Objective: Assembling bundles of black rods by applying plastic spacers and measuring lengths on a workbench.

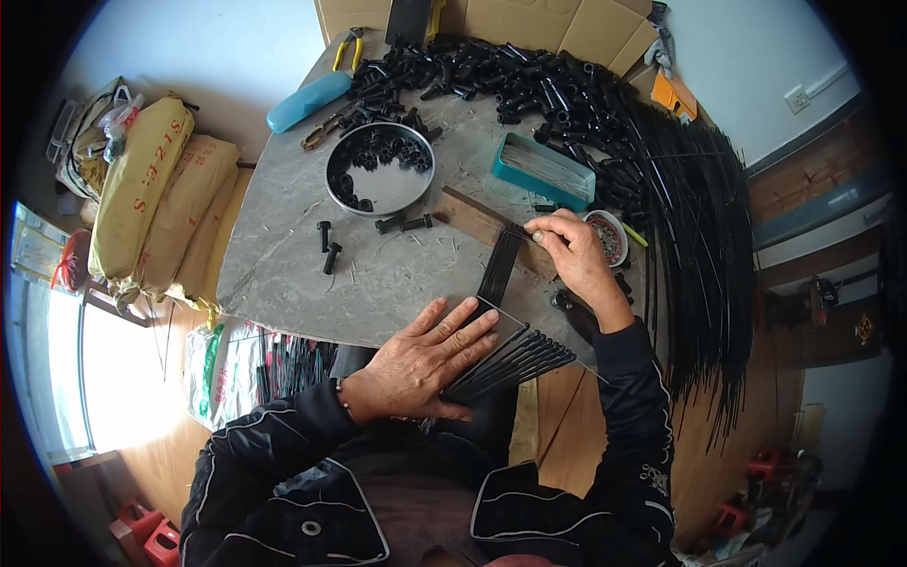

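Observation:
My left hand (425, 354) lies flat, fingers stretched, over a row of thin black rods (499, 269) at the table's front edge. Below those fingers the rods' thicker dark ends (515, 364) fan out past the edge. My right hand (574, 253) has thumb and forefinger pinched together at the rods' far ends, beside a brown wooden board (463, 214). Whatever sits between those fingertips is too small to make out. A dark-handled tool (573, 310) lies near my right wrist. Just right of that hand stands a round tub (605, 236) of small bits.
A round metal dish (333, 189) holds small black rings. Behind it spreads a heap of black plastic parts (529, 85). A teal box (539, 185) contains thin pins. Long black rods (699, 246) hang off the right edge. Yellow-handled pliers (349, 49) and a blue case (309, 101) lie far left.

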A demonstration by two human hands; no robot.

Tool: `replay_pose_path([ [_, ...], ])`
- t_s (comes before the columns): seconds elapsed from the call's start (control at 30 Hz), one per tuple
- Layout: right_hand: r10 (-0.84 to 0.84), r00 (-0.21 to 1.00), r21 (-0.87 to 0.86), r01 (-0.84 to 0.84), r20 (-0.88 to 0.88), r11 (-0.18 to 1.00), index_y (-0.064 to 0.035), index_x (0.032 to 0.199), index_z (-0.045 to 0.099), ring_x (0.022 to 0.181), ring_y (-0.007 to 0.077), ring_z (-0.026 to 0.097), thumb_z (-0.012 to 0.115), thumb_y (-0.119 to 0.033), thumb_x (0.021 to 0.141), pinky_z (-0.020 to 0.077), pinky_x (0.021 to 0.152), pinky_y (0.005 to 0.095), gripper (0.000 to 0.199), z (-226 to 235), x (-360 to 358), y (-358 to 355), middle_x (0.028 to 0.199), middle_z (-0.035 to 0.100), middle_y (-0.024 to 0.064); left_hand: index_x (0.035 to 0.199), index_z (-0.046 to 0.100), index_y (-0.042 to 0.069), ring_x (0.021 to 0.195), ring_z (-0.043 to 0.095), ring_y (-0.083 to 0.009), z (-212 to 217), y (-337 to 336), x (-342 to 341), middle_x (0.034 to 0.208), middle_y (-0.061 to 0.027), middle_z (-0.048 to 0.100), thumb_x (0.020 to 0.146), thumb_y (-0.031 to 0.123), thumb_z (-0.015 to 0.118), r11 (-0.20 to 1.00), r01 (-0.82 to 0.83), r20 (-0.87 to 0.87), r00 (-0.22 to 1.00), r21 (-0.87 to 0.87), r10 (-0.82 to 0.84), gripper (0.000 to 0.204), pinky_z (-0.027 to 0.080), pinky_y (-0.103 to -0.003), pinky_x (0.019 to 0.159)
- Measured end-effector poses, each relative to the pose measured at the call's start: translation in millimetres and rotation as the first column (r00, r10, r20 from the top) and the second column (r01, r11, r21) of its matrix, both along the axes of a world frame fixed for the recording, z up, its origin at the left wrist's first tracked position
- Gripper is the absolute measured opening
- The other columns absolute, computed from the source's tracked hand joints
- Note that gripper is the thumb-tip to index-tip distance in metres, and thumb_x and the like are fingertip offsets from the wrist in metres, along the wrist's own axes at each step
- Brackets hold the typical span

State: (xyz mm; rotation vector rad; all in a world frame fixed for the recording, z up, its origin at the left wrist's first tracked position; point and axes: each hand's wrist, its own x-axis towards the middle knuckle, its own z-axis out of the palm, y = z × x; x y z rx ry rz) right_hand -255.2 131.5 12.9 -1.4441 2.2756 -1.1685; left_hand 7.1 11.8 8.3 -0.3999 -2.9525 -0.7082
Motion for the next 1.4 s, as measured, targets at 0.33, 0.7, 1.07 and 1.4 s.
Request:
replay_pose_path([
  [0.33, -0.038, 0.999, 0.081, 0.041, -0.036, 0.996, 0.0001, 0.097, 0.068, 0.078, 0.0162, 0.06, 0.059, -0.002, 0.088, 0.0462, 0.07, 0.0272, 0.013, 9, 7, -5, 0.087, 0.061, 0.0065, 0.145, 0.033, 0.005, 0.146, 0.013, -0.0304, -3, 0, 1, 0.156, -0.0115, 0.023, 0.069, 0.064, 0.068, 1.0, -0.003, 0.001, 1.0, 0.016, 0.003, 0.102, 0.01, -0.05, 0.117],
  [0.7, -0.178, 0.978, 0.16, 0.194, -0.109, 0.968, 0.0007, 0.092, 0.064, 0.077, 0.0167, 0.06, 0.061, -0.011, 0.089, 0.0464, 0.07, 0.0284, 0.012, 8, 10, -10, 0.087, 0.062, 0.0085, 0.143, 0.037, 0.004, 0.146, 0.015, -0.031, -1, 0, 1, 0.156, -0.0117, 0.023, 0.07, 0.063, 0.067, 1.0, 0.001, -0.025, 1.0, -0.003, -0.001, 0.099, 0.013, -0.05, 0.117],
  [1.07, -0.04, 0.995, -0.059, 0.045, 0.087, 0.997, -0.0021, 0.105, 0.055, 0.08, 0.0123, 0.057, 0.051, 0.004, 0.087, 0.0453, 0.07, 0.024, 0.018, 1, 19, -20, 0.094, 0.059, 0.005, 0.144, 0.036, 0.004, 0.146, 0.015, -0.0301, -4, 0, 2, 0.156, -0.0119, 0.021, 0.071, 0.064, 0.067, 1.0, 0.006, -0.019, 1.0, -0.001, -0.006, 0.1, 0.012, -0.05, 0.117],
  [1.4, 0.193, 0.713, 0.07, -0.198, -0.674, 0.978, -0.0068, 0.109, 0.061, 0.116, 0.0311, 0.05, 0.058, -0.005, 0.076, 0.0386, 0.096, 0.0449, 0.033, 20, 50, -5, 0.123, 0.056, 0.0075, 0.144, 0.036, 0.004, 0.145, 0.016, -0.0317, -8, -3, -3, 0.155, -0.0132, 0.024, 0.069, 0.064, 0.067, 1.0, 0.002, -0.057, 0.998, -0.024, -0.003, 0.101, 0.013, -0.05, 0.117],
])
